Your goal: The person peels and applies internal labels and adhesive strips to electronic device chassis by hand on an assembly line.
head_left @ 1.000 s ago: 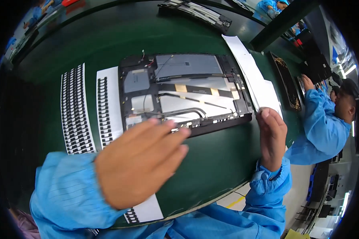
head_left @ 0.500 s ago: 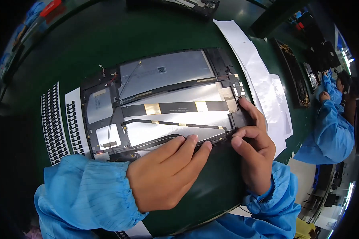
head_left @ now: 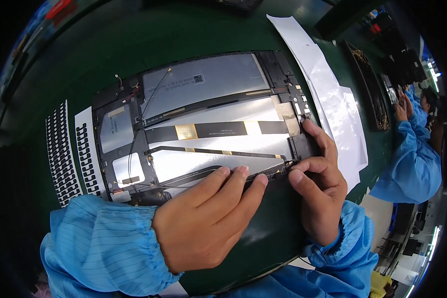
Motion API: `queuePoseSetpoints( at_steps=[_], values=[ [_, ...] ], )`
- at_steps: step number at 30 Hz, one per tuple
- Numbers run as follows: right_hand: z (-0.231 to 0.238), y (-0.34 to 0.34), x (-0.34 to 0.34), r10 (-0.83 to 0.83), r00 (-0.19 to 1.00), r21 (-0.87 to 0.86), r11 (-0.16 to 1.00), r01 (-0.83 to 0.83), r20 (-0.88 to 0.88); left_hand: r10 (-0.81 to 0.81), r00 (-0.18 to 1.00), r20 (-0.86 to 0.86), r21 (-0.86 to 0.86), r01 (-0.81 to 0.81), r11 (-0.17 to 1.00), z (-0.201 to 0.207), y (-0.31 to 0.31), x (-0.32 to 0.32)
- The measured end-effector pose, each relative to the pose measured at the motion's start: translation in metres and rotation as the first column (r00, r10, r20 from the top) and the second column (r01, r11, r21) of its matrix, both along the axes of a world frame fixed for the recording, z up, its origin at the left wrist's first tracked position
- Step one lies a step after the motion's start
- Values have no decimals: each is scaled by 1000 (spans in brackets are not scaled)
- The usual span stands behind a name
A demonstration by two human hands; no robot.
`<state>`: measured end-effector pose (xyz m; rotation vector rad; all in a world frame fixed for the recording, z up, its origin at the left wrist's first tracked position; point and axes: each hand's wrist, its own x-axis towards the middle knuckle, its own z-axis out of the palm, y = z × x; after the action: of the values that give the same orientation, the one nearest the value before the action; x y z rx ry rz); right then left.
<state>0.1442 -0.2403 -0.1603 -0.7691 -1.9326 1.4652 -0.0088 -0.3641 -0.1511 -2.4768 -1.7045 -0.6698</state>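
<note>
An opened tablet-like device [head_left: 203, 94] lies in front of me, its inside facing up. It has silver battery-like panels, black flat ribbon cables with gold patches, thin wires and a black frame. My left hand [head_left: 208, 213] rests its outstretched fingers along the near edge of the device, and its thumb is hidden. At the near right corner, my right hand [head_left: 320, 188] has its thumb and bent index finger closed on the edge, while another finger lies along the right side. Whether a small part sits between those fingertips is hidden.
Sheets of black stickers [head_left: 64, 154] and a smaller sticker strip [head_left: 88, 159] lie to the left. White paper [head_left: 333, 104] lies right of the device on the green tabletop [head_left: 104, 54]. Beyond is a long black tray [head_left: 367, 84]. A co-worker in a blue sleeve [head_left: 412, 164] sits at far right.
The whole view has shifted slightly, with the device's far edge now higher in the picture. Both hands keep nearly the same hold at the near edge. The co-worker's hands have moved up.
</note>
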Motion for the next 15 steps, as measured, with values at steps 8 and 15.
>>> queuePoseSetpoints(
  at_steps=[8,15],
  values=[
    [2,6,3,25,998,99,995,-31,63,-16,999,-52,-23,15,1000,-3,9,13],
    [10,7,13,-80,996,-90,993,77,-33,-20,999,-26,-44,19,999,-2,10,11]
  ],
)
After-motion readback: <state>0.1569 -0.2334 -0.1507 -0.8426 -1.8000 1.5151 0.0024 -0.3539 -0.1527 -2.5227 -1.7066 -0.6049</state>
